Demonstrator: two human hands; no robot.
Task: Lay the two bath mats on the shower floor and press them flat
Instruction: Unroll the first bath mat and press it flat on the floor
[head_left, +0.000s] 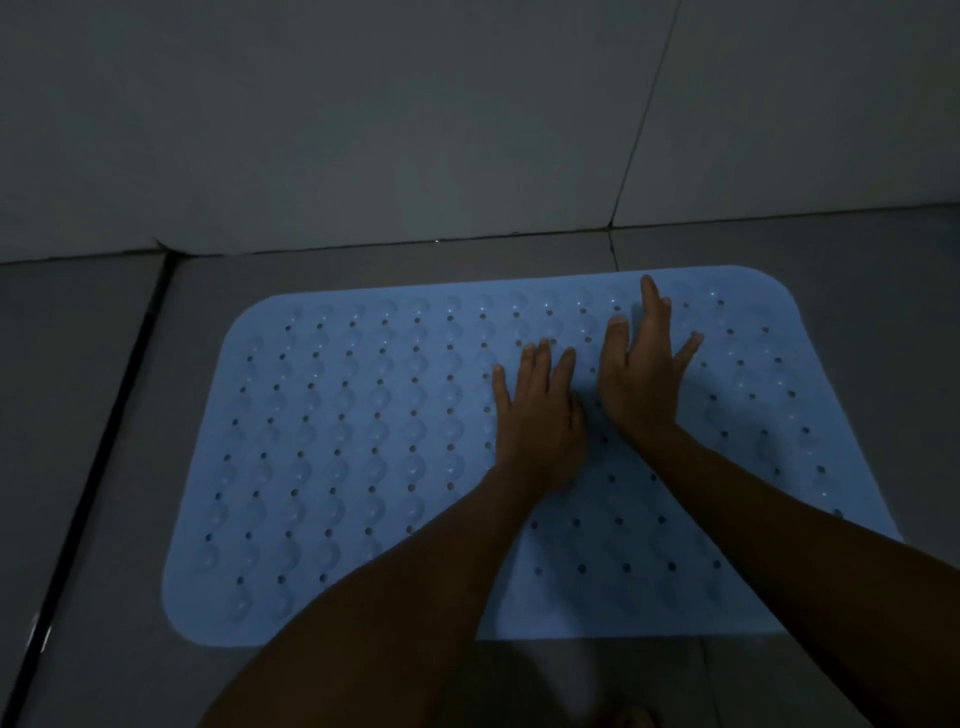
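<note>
One light blue bath mat (337, 441) with rows of small holes and round bumps lies spread on the grey tiled shower floor (883, 270). My left hand (537, 415) rests palm down on the mat a little right of its middle, fingers spread. My right hand (641, 374) lies flat just beside it, fingers apart and reaching close to the mat's far edge. Neither hand holds anything. Only this one mat is in view.
A grey tiled wall (363, 114) rises just behind the mat's far edge. A dark groove (111, 415) runs along the floor left of the mat. The light is dim. Bare floor shows on the left, right and near side of the mat.
</note>
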